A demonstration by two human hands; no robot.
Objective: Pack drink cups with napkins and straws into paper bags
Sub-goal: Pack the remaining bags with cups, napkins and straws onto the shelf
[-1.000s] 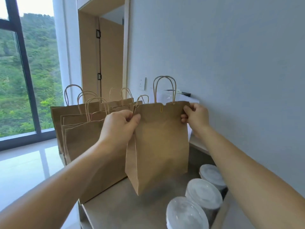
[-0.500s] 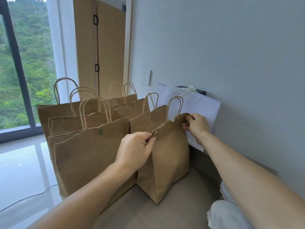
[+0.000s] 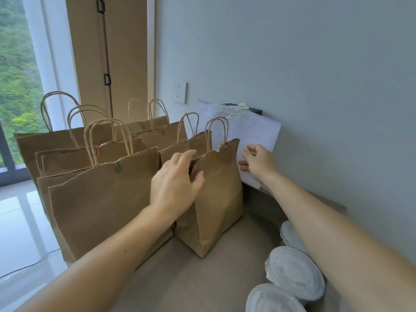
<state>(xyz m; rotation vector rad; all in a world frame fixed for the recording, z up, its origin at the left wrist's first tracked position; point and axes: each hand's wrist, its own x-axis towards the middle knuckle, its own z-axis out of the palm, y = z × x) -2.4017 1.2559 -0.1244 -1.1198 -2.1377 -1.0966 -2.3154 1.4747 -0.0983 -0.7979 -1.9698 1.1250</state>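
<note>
Beside the other brown bags point(image 3: 101, 199) | small brown paper bag point(image 3: 216, 199) set down on grey countertop point(image 3: 180, 278) | our left hand point(image 3: 175, 179) and right hand point(image 3: 258, 163) released it, fingers loosely spread | likely next: white-lidded cups point(image 3: 295, 273)

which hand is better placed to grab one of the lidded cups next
Right, probably: the right hand is open beside the small brown paper bag and its forearm crosses over the white-lidded cups; the left hand is at the bag's front, farther off.

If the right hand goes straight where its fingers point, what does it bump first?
Probably the nearest paper bag, near its top; the right hand points left at it, though depth is unclear.
</note>
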